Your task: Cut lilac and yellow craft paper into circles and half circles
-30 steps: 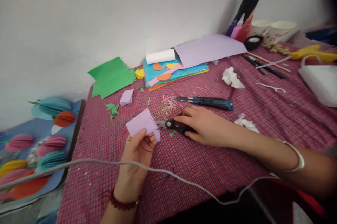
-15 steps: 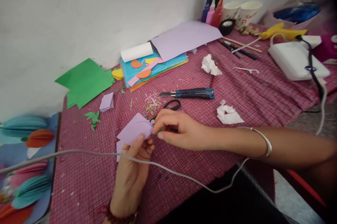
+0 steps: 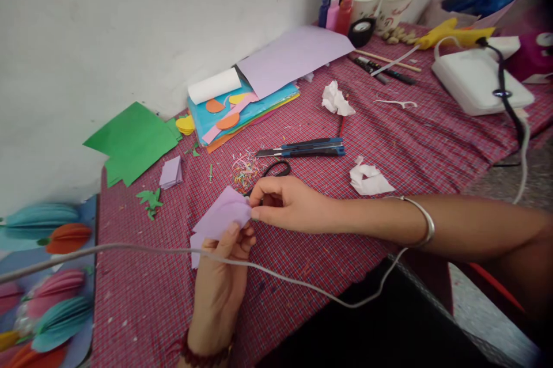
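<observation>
A piece of purple paper (image 3: 219, 213), bent over near its right side, is held low over the checked cloth. My left hand (image 3: 228, 250) grips its lower edge between thumb and fingers. At the paper's right corner, my right hand (image 3: 276, 202) pinches with thumb and forefinger. Under and beside the paper lies another purple piece (image 3: 197, 244). Just behind my right hand are black-handled scissors (image 3: 279, 168), partly hidden, and a heap of thin coloured paper shreds (image 3: 246, 171). A utility knife (image 3: 302, 148) with its blade out lies beyond them.
A pale cable (image 3: 294, 284) crosses in front of my left wrist. Green sheets (image 3: 133, 140), a small purple paper stack (image 3: 171, 172) and green scraps (image 3: 151, 201) lie left. Crumpled tissues (image 3: 370, 178), paint bottles (image 3: 332, 11), paper cups (image 3: 395, 5) and a yellow glue gun (image 3: 453, 34) are right.
My right hand's thumb and forefinger have come together on the paper's right corner, and its right part is more bent. The view has shifted slightly. My left hand keeps its hold.
</observation>
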The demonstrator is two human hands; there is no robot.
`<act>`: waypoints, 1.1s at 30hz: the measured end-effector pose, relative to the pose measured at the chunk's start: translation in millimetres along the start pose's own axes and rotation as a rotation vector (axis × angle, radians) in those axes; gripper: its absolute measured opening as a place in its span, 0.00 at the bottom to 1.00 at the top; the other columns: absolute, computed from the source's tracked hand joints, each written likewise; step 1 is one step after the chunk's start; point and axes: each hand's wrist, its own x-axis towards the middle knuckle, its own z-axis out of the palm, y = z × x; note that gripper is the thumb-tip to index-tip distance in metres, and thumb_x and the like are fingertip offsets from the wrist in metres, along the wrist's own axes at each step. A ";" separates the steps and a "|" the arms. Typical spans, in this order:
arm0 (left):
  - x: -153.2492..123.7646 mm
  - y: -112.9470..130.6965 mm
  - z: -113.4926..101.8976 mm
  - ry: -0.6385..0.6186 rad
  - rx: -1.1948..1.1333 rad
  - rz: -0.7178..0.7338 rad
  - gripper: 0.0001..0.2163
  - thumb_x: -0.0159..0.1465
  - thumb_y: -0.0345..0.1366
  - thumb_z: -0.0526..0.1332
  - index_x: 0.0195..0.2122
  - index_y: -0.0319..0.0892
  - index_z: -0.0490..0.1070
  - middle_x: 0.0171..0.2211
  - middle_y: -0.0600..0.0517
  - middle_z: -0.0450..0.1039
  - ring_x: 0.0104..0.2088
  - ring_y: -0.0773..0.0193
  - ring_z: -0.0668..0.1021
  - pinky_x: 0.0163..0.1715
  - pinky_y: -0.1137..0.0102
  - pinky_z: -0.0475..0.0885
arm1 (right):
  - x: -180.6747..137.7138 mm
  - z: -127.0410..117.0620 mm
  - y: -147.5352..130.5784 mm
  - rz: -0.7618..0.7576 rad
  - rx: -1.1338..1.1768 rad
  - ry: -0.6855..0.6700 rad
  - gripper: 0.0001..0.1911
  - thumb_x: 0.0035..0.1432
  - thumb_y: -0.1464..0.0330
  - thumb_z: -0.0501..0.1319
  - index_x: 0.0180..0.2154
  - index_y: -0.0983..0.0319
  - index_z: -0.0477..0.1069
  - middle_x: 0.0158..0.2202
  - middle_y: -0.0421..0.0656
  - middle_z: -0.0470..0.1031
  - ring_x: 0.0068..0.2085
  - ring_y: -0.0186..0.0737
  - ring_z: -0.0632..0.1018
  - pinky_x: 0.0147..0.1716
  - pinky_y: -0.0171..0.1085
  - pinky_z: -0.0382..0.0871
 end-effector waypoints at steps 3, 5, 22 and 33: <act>-0.7 -1.6 3.2 0.011 0.021 0.003 0.09 0.48 0.29 0.71 0.31 0.41 0.76 0.28 0.54 0.78 0.25 0.70 0.78 0.26 0.78 0.75 | 0.3 -0.7 2.7 -0.023 0.010 0.006 0.05 0.54 0.71 0.60 0.27 0.64 0.67 0.24 0.36 0.67 0.25 0.28 0.67 0.26 0.30 0.61; -0.5 -2.3 4.7 0.030 0.016 -0.012 0.09 0.47 0.28 0.71 0.30 0.40 0.76 0.28 0.55 0.78 0.25 0.71 0.78 0.25 0.79 0.75 | 0.4 -1.6 3.6 -0.026 -0.030 0.015 0.05 0.54 0.72 0.60 0.26 0.65 0.67 0.23 0.35 0.67 0.26 0.28 0.67 0.27 0.30 0.60; -1.2 -3.4 5.9 0.095 0.041 -0.060 0.11 0.45 0.29 0.73 0.30 0.38 0.75 0.25 0.55 0.76 0.23 0.72 0.76 0.21 0.79 0.72 | 7.3 -3.2 -0.9 0.282 0.182 -0.025 0.09 0.52 0.79 0.59 0.23 0.64 0.63 0.18 0.33 0.69 0.22 0.28 0.73 0.24 0.29 0.66; -0.2 -4.6 6.5 0.071 0.050 -0.015 0.10 0.46 0.28 0.72 0.30 0.38 0.75 0.25 0.55 0.76 0.22 0.73 0.76 0.21 0.81 0.71 | 5.9 -2.0 4.7 0.220 0.163 -0.018 0.09 0.51 0.80 0.59 0.24 0.64 0.62 0.20 0.34 0.69 0.24 0.28 0.73 0.24 0.29 0.66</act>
